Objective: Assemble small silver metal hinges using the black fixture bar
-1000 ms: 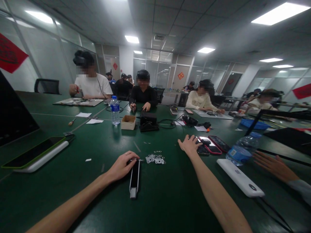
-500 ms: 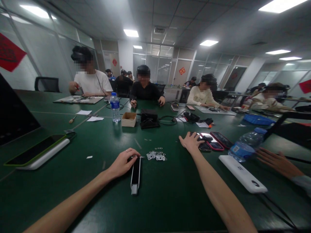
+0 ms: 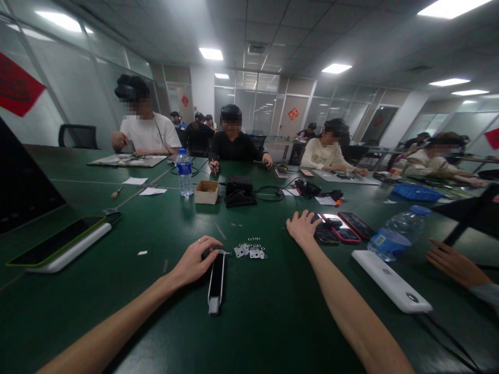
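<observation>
My left hand [image 3: 197, 259] has its thumb and fingers curled round the far end of a long, narrow device [image 3: 215, 283]. This device has a dark face, white side edges and a pale block at its near end, and it lies on the green table. Right of it is a cluster of small grey metal plates [image 3: 249, 251], with several tiny rings [image 3: 254, 239] just beyond. My right hand [image 3: 303, 227] is palm down with fingers apart, its fingertips by the left edge of a group of phones [image 3: 348, 235]. The hand partly hides the nearest dark phone.
A water bottle [image 3: 185, 174], an open small box [image 3: 206, 192] and a black device [image 3: 238, 191] stand farther back. To the right are a lying bottle [image 3: 395, 236], a white power bank [image 3: 390, 280] and another person's hand [image 3: 454, 262]. A tablet-like device [image 3: 58, 241] lies left.
The narrow device's near end has swung slightly left under my left hand. My right hand's fingers have shifted slightly by the phones. The other person's hand at right has moved right.
</observation>
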